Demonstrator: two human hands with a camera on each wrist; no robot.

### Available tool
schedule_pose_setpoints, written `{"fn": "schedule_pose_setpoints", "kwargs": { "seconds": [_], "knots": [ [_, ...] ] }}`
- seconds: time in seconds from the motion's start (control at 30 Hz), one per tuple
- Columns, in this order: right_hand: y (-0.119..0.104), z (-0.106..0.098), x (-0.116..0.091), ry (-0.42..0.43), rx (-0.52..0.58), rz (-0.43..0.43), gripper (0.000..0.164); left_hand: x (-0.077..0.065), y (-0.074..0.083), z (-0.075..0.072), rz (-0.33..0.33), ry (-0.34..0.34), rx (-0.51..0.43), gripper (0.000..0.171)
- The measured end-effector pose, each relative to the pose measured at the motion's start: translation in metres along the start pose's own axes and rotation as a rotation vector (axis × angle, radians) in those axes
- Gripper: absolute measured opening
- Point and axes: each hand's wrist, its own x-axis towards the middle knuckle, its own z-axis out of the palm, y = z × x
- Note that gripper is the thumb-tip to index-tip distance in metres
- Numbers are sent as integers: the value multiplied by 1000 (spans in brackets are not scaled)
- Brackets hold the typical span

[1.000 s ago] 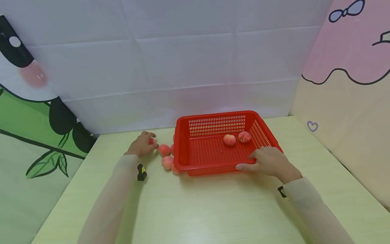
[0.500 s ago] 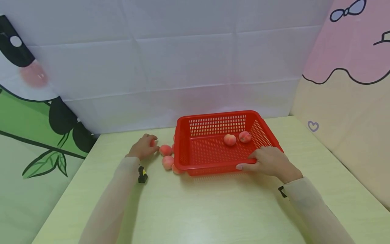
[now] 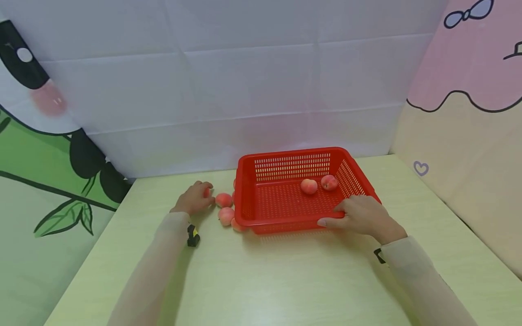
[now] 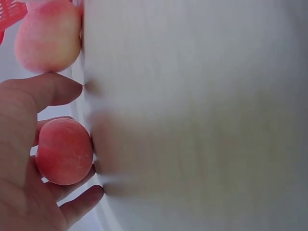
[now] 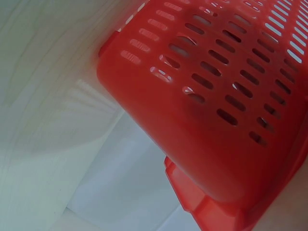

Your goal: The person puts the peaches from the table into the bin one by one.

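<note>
My left hand [image 3: 195, 198] cups a peach [image 4: 64, 151] on the table, left of the basket. In the left wrist view its fingers bend round behind the fruit, fingertips at the tabletop; the thumb is spread, with a gap to this peach. A second peach [image 4: 48, 36] is just beyond the thumb. My right hand [image 3: 360, 215] grips the front right rim of a red plastic basket [image 3: 285, 223], thumb along the front edge. The basket's slotted wall [image 5: 192, 86] fills much of the right wrist view. Two peaches, one at left [image 3: 308, 186] and one at right [image 3: 329, 182], lie in it.
More peaches crowd the basket's left side, among them a rear one [image 3: 224, 199], a front one [image 3: 226, 216] and one partly under the rim [image 3: 238, 225]. The pale table [image 3: 285, 280] meets a white cloth wall [image 3: 244, 90] behind.
My left hand has shifted slightly toward the body and to the right, the peach staying within its fingers. The right hand and the basket hold their place; the view drifts a little.
</note>
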Motion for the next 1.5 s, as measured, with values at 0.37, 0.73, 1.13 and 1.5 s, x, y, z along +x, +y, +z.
{"fn": "schedule_pose_setpoints", "kwargs": {
  "seconds": [0.37,0.73,1.13,1.5],
  "knots": [
    [0,1,0,-7,5,-7,66,-6,0,2,8,3,-36,42],
    [1,0,1,-6,0,4,66,-10,-4,8,73,71,-107,37],
    [1,1,1,-7,-4,1,66,-18,8,-1,18,20,-131,31],
    [1,1,1,-6,-12,-3,66,-23,11,-3,-17,-11,-168,28]
  ]
}}
